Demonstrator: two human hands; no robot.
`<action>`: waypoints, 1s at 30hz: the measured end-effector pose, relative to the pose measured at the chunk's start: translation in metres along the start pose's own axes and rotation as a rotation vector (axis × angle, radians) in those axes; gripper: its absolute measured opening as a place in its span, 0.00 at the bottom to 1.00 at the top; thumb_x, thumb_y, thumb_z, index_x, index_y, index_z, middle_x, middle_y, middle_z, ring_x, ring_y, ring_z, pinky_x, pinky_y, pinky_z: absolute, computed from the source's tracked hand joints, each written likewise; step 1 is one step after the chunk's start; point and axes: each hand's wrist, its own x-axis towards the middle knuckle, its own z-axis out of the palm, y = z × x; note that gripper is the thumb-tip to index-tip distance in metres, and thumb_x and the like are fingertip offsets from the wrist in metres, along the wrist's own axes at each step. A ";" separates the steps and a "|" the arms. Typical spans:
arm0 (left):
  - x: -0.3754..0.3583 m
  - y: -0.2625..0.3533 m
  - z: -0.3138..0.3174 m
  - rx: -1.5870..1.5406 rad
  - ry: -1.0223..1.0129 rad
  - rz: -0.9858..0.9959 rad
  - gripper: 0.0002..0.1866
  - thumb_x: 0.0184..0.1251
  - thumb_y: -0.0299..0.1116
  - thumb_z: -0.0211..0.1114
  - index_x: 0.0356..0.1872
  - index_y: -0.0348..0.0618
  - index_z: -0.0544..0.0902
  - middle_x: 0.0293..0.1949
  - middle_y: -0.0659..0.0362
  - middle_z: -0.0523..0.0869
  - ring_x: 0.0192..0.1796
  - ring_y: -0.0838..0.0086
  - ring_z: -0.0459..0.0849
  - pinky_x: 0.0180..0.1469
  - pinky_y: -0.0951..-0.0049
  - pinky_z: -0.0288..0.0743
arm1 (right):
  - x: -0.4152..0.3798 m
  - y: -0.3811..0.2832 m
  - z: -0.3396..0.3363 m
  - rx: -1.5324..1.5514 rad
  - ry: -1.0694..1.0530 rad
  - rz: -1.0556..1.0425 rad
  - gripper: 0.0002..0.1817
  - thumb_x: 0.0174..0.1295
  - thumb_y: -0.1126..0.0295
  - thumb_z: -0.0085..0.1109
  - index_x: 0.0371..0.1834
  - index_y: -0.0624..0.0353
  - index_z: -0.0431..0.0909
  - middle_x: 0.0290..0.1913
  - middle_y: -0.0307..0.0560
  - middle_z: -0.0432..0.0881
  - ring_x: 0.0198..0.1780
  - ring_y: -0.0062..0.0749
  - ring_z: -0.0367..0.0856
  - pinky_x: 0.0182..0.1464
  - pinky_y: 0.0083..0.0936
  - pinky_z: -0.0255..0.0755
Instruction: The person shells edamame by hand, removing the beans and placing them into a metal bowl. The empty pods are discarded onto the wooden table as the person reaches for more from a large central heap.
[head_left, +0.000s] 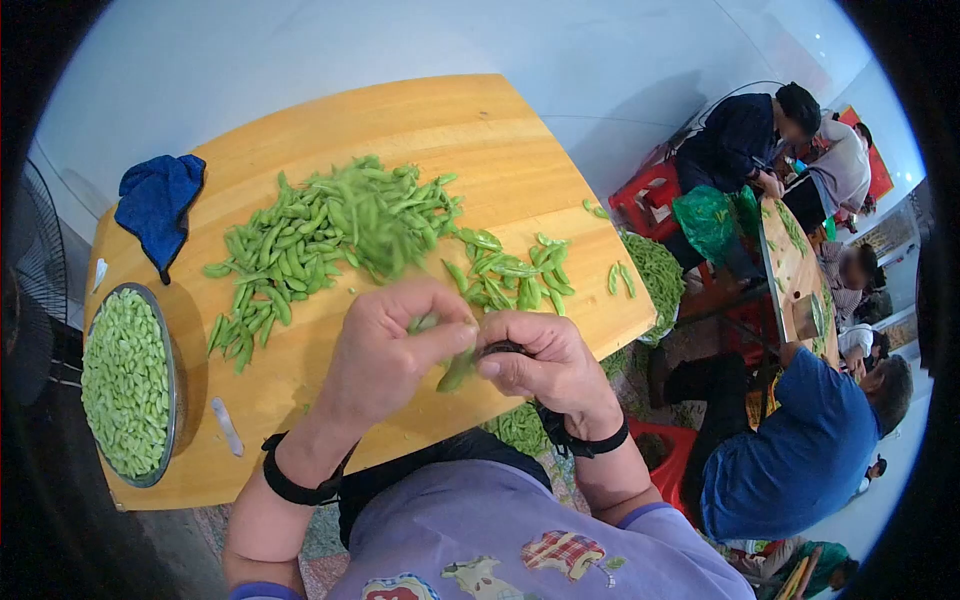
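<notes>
Both my hands are close together above the front part of the wooden table (480, 120). My left hand (395, 345) is closed, its thumb and fingers pinching a green bean pod. My right hand (545, 362) is closed around the same pod (457, 372), which hangs between the hands, and something dark shows at its fingers. Beyond them lies a large pile of green pods (290, 245), partly blurred. A smaller heap of pods (515, 275) is spread just past my right hand. At the left edge a metal bowl (172, 400) is full of shelled green beans (125, 385).
A blue cloth (160, 205) lies at the table's far left, and a pale strip (227, 427) near the bowl. A basket of pods (652, 280) stands off the right edge. Several people sit at another table (785, 270); the nearest wears a blue shirt (800, 450).
</notes>
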 end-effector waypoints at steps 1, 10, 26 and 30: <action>-0.001 0.000 0.001 0.004 0.005 -0.002 0.02 0.50 0.25 0.61 0.24 0.37 0.79 0.25 0.64 0.79 0.31 0.82 0.75 0.36 0.82 0.67 | -0.001 0.002 0.001 0.020 0.014 -0.016 0.05 0.57 0.75 0.56 0.35 0.62 0.74 0.22 0.31 0.69 0.20 0.10 0.59 0.21 0.11 0.53; -0.007 -0.027 0.006 -0.700 -0.225 -0.097 0.02 0.51 0.23 0.63 0.26 0.40 0.80 0.20 0.67 0.75 0.21 0.87 0.67 0.22 0.86 0.57 | -0.007 0.013 0.000 0.408 -0.082 0.030 0.05 0.53 0.79 0.58 0.32 0.68 0.75 0.20 0.35 0.71 0.17 0.13 0.60 0.18 0.11 0.51; -0.010 -0.022 0.012 0.062 0.005 0.037 0.07 0.54 0.28 0.63 0.22 0.36 0.77 0.18 0.65 0.74 0.23 0.85 0.69 0.25 0.80 0.64 | -0.013 -0.006 0.016 -0.430 0.241 -0.037 0.06 0.51 0.76 0.59 0.31 0.65 0.75 0.23 0.42 0.77 0.25 0.21 0.74 0.28 0.19 0.66; -0.010 -0.028 0.009 0.166 -0.010 0.144 0.06 0.56 0.27 0.61 0.23 0.38 0.76 0.18 0.67 0.75 0.22 0.87 0.67 0.23 0.83 0.60 | -0.011 -0.007 0.012 -0.105 0.184 0.159 0.05 0.53 0.75 0.59 0.31 0.64 0.76 0.22 0.33 0.74 0.25 0.12 0.69 0.25 0.13 0.61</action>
